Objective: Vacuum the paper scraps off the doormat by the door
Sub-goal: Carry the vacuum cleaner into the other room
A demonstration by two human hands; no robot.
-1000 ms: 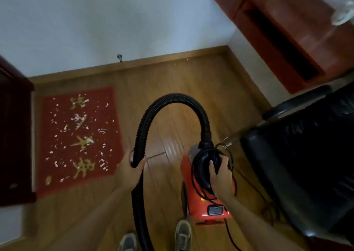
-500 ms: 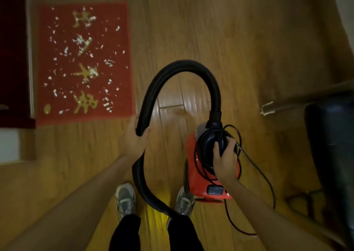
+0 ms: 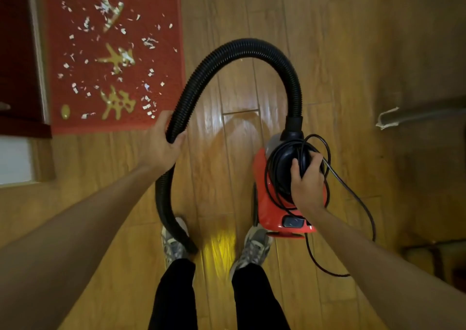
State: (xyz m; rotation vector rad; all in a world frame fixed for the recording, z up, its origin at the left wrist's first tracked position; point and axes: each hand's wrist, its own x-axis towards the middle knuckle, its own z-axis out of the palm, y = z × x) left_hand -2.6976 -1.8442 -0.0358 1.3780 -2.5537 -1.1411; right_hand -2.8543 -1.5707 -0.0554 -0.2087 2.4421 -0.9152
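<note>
Looking down on a wooden floor with a littered red doormat and a red vacuum cleaner held in two hands.

Glossy warm-brown planks fill the view, and a bright yellow glint is seen between two grey shoes. The doormat, marked with gold characters, is laid at the upper left, just beside a dark red-brown door. The vacuum cleaner is seen at the lower right, well apart from the mat. A black ribbed hose is arched from its top across to the left. The hose is clasped by the left hand, fingers curled round it, near the mat's bottom right corner. The vacuum's black handle, together with a looped black cord, is gripped by the right hand. Small white paper scraps are strewn all over the mat.
</note>
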